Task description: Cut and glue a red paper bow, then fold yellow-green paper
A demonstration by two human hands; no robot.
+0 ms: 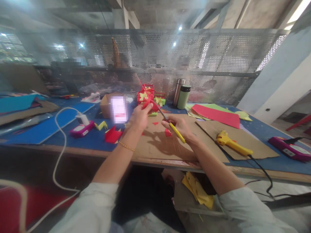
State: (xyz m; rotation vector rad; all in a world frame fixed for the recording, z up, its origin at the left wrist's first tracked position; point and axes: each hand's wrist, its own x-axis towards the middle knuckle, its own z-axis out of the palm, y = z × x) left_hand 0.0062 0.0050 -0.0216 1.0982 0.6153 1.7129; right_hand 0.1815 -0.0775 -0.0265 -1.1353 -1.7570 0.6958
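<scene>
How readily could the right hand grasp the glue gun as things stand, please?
Probably not at once: the right hand holds scissors, though the glue gun lies uncovered on cardboard nearby.

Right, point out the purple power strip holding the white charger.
The left-hand purple power strip, left of the folded red paper: the white charger stands in it; the right-hand strip has a black cord.

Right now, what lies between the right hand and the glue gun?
In the head view, only brown cardboard shows between the right hand and the yellow glue gun.
</scene>
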